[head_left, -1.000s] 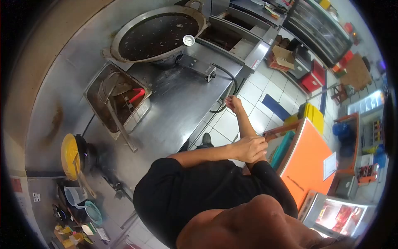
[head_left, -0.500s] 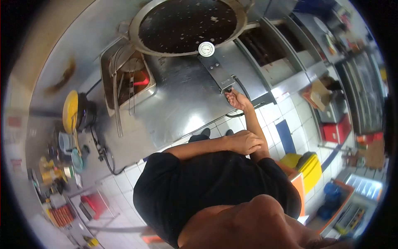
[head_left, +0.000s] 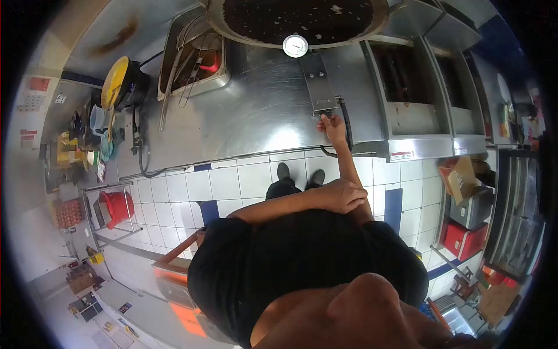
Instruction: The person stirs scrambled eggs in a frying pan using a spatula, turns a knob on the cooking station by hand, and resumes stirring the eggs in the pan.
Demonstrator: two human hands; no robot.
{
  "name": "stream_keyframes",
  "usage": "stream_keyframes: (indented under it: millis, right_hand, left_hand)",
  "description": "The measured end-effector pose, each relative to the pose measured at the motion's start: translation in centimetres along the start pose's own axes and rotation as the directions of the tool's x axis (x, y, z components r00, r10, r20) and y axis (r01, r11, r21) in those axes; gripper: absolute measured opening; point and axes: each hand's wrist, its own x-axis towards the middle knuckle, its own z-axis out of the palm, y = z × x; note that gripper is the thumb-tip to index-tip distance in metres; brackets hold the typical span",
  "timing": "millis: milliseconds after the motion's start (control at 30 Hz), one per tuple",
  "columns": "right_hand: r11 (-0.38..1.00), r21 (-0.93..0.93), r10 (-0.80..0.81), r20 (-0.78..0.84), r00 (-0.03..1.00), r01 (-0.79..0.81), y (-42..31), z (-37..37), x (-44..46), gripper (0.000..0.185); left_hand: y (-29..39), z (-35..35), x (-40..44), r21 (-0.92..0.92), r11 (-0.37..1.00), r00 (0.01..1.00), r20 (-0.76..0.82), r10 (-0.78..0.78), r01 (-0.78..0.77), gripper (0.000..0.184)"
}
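At the left, a yellow pan [head_left: 115, 78] sat near the back of the steel counter [head_left: 256, 96], with a red bin [head_left: 119, 208] lower down, beyond the counter's edge. Next came a tray [head_left: 218, 83] with a strainer [head_left: 168, 100] leaning across it and a red-handled tool inside. A dial [head_left: 295, 46] stood at the front edge of the wok [head_left: 381, 14], which held dark liquid with pale flecks. Below the dial, the burner's box [head_left: 318, 87] pointed towards the person, its knob [head_left: 326, 112] at the near end. The right hand [head_left: 334, 128] had thumb and fingers narrowed on that knob, partly hiding it. The left hand [head_left: 344, 196] lay over the right forearm, fingers curled; how firmly, I cannot tell. A black hose [head_left: 348, 119] curved just beside the right hand, and fryers [head_left: 414, 119] stood further right.
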Motion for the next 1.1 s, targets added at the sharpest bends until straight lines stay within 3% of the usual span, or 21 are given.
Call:
stream_keyframes:
  millis: [67,267,367,467,567,600,667,767,867,967,1100]
  right_hand:
    - [0.981,-0.126,-0.154,-0.035,0.988,0.148,0.5,0.3,0.3,0.028]
    - [0.936,-0.314,-0.191,-0.067,0.979,0.161,-1.0,0.9,-0.4,0.021]
    - [0.998,-0.033,-0.055,0.057,0.997,0.057,0.6,-0.4,0.6,0.026]
    - [0.907,0.34,0.261,0.012,0.965,-0.249,-1.6,0.3,-0.7,0.021]
    - [0.529,0.721,0.408,0.245,0.879,-0.447,1.0,-0.9,1.4,0.022]
    - [0.296,0.797,0.42,0.387,0.821,-0.527,1.7,-1.2,2.3,0.022]
    - [-0.207,0.765,0.33,0.642,0.692,-0.61,3.1,-2.1,3.6,0.02]
    - [-0.309,0.67,0.063,0.722,0.689,-0.674,4.7,-1.8,3.6,0.017]
    - [0.054,0.799,0.266,0.567,0.78,-0.599,2.6,-1.6,2.3,0.014]
    - [0.256,0.815,0.265,0.459,0.848,-0.521,1.1,-1.2,0.9,0.013]
    - [0.73,0.607,0.325,0.095,0.941,-0.314,0.7,0.1,0.5,0.017]
  left_hand:
    - [-0.6,1.0,0.2,0.011,0.999,0.999,-0.039,0.033,-0.033,0.018]
    - [-0.1,1.9,0.8,0.109,0.992,0.994,-0.081,0.078,-0.069,0.017]
    - [1.5,1.2,0.8,0.152,0.988,1.0,0.001,-0.011,0.01,0.017]
    - [1.2,1.5,0.7,0.088,0.996,0.999,-0.017,0.032,-0.03,0.018]
    - [1.3,1.7,0.5,0.136,0.991,1.0,0.01,0.015,-0.017,0.018]
    - [1.2,1.7,0.3,0.139,0.99,1.0,0.005,0.012,-0.013,0.019]
    - [1.2,1.9,0.0,0.139,0.99,1.0,-0.007,0.007,-0.006,0.019]
    - [1.2,1.8,0.2,0.117,0.991,0.996,0.037,-0.076,0.071,0.019]
    - [1.2,1.7,0.1,0.127,0.99,0.995,0.072,-0.072,0.063,0.019]
    - [2.0,1.3,-0.1,0.147,0.985,0.993,0.059,-0.103,0.094,0.019]
    - [1.3,1.4,-0.1,0.137,0.985,0.991,0.07,-0.115,0.104,0.019]
